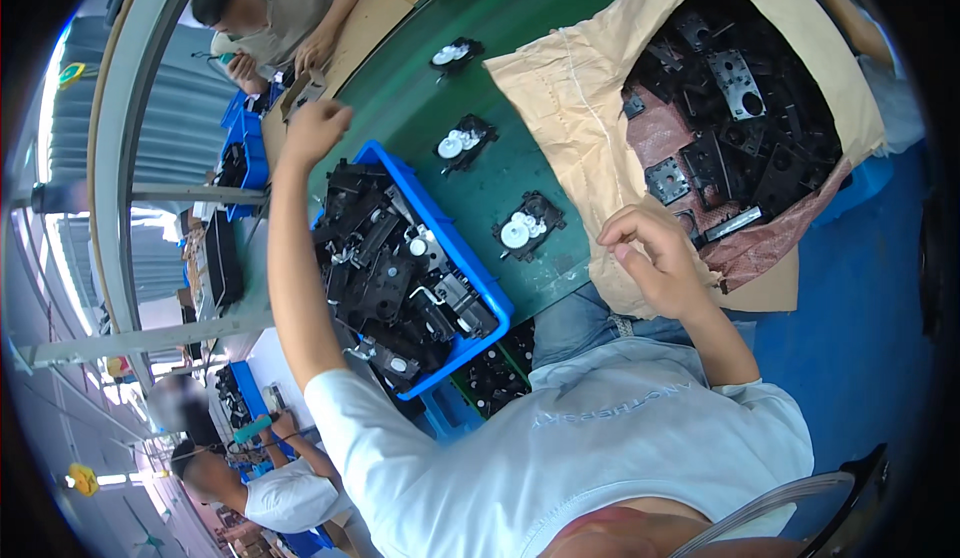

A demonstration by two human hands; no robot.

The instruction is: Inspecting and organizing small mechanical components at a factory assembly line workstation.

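My left hand (318,128) reaches out to the far left, beside a small cardboard box (303,90). Its fingers are curled in, and whatever they may grip is hidden. My right hand (655,261) hovers at the near edge of a large tan paper sack (565,83), fingers loosely bent and apart, nothing visible in them. Black plastic parts (740,98) fill the sack. Between my hands on the green table (500,183) three black assemblies with white gears stand in a row: a near one (527,226), a middle one (465,143) and a far one (455,58).
A blue bin (440,228) heaped with black mechanisms stands under my left arm. More parts lie in a crate (492,378) below the table edge. Two people sit to the left, one across the table (285,18), one nearer (285,493), each holding a teal tool. A metal post (118,158) rises at left.
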